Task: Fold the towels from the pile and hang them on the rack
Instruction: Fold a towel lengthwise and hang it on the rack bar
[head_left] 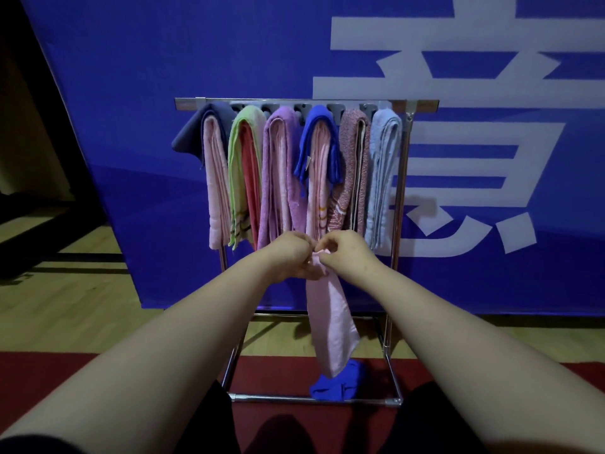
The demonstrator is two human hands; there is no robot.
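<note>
Plainly, our left hand [291, 257] and right hand [343, 253] pinched the top edge of the pink towel [330, 326], which hung limp in front of the rack [422, 104]; we judged it light and floppy, best held at its corners. The banner [131, 77] bore large white characters, cropped beyond reading.

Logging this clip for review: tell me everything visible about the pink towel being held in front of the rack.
The pink towel is pale, soft-looking cloth gathered into a long narrow strip. The left hand and right hand pinch its top close together, so it hangs down before the rack. Its lower end tapers over a crumpled blue towel lying below it; contact cannot be told. It is not yet hung.
</note>
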